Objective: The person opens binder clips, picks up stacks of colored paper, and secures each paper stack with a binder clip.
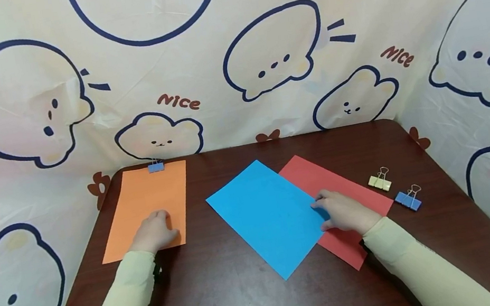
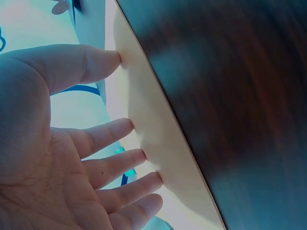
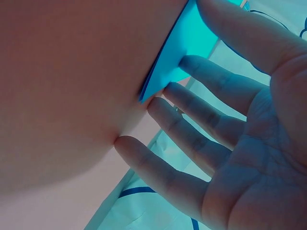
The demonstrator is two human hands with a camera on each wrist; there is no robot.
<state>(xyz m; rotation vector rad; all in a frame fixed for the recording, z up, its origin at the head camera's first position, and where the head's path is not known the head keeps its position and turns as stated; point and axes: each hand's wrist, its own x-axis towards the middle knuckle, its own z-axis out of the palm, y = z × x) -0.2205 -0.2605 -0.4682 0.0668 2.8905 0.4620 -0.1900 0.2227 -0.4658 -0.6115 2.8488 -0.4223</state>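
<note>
On the orange sheet of paper [image 1: 146, 195], at the left of the table, my left hand [image 1: 154, 232] rests its spread fingertips [image 2: 152, 179]; the left wrist view shows thumb and fingers touching the sheet. A blue binder clip [image 1: 156, 166] sits on that sheet's far edge. My right hand [image 1: 347, 211] lies over the right corner of a blue sheet [image 1: 267, 219], which overlaps a red sheet [image 1: 326, 177]. In the right wrist view its thumb and index finger touch the blue sheet, while other fingertips [image 3: 125, 143] rest on the red one.
To the right of the red sheet lie a yellow binder clip [image 1: 379, 182] and another blue binder clip [image 1: 408, 200] on the dark brown table [image 1: 230, 305]. A pale curtain [image 1: 213, 72] with printed cartoon animals hangs along the table's back and sides.
</note>
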